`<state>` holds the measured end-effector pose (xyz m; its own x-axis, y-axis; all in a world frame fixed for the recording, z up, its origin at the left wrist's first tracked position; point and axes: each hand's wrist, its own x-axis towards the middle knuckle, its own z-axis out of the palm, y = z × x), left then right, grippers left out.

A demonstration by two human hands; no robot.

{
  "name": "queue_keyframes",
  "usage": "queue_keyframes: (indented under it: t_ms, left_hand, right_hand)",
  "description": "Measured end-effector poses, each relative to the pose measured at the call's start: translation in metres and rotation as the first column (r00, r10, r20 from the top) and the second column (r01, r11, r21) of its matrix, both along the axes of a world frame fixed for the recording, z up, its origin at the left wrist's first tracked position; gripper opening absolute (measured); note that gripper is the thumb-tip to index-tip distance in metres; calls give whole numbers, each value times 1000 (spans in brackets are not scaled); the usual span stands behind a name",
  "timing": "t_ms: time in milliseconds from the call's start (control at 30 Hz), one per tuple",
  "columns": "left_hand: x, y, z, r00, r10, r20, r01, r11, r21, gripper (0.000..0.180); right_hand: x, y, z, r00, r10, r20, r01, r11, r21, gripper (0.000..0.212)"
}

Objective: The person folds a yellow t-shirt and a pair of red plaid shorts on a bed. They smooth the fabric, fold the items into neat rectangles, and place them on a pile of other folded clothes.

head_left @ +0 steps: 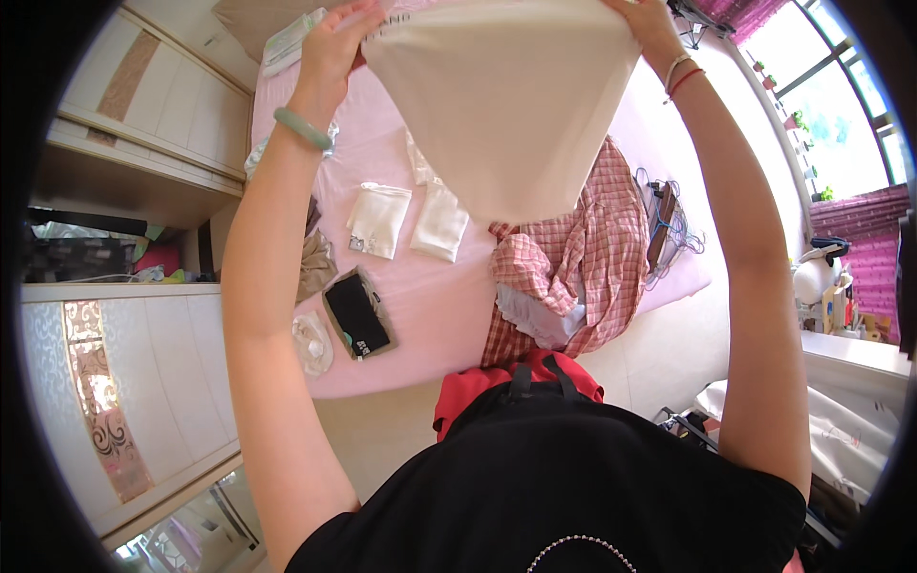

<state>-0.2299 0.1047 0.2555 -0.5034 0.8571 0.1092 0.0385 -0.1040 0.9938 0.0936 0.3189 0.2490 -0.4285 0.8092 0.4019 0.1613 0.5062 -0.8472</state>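
Note:
Up in front of me, a cream, smooth piece (501, 105) with dark print at its upper left corner hangs spread between my hands. Whether it is a bag or a garment I cannot tell. My left hand (336, 50) pinches its upper left corner, a green bangle round the wrist. At the opposite corner my right hand (655, 33) is closed on the edge, partly cut off by the frame's top. Below the piece, a red plaid garment (611, 248) lies crumpled on the pink bed (430, 329). Two folded white pieces (380, 222) lie left of it.
A black folded item (359, 315) and beige cloth (315, 265) lie on the bed's left. Hangers (673, 229) sit at its right edge. Wardrobe doors (143, 382) stand at the left. A red and black item (521, 382) is at the near edge.

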Motion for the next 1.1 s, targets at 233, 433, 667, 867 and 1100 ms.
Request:
queue_keyframes:
  t_ms: [233,433,667,867,1100]
  left_hand:
    - [73,4,2,993,30,-113,-20,996,85,42]
    - [157,-52,-104,998,-63,-7,61,990,-128,36]
    - [247,-194,-348,992,-104,70,122,920,-373,35]
    - [299,-304,-415,979,-204,30,171,719,-674,34]
    - [317,-331,-442,957,-283,57,210,548,-810,33]
  right_hand:
    - [55,-16,26,987,-128,-95,124,991,-41,32]
    - [147,-88,-106,977,-191,94,210,936,-282,33]
    - [248,-264,-310,871,-280,403,467,727,-503,34]
    - [300,-391,-405,844,-312,436,536,466,-704,47]
    - [314,-395,-430,765,-103,636,631,319,-707,48]
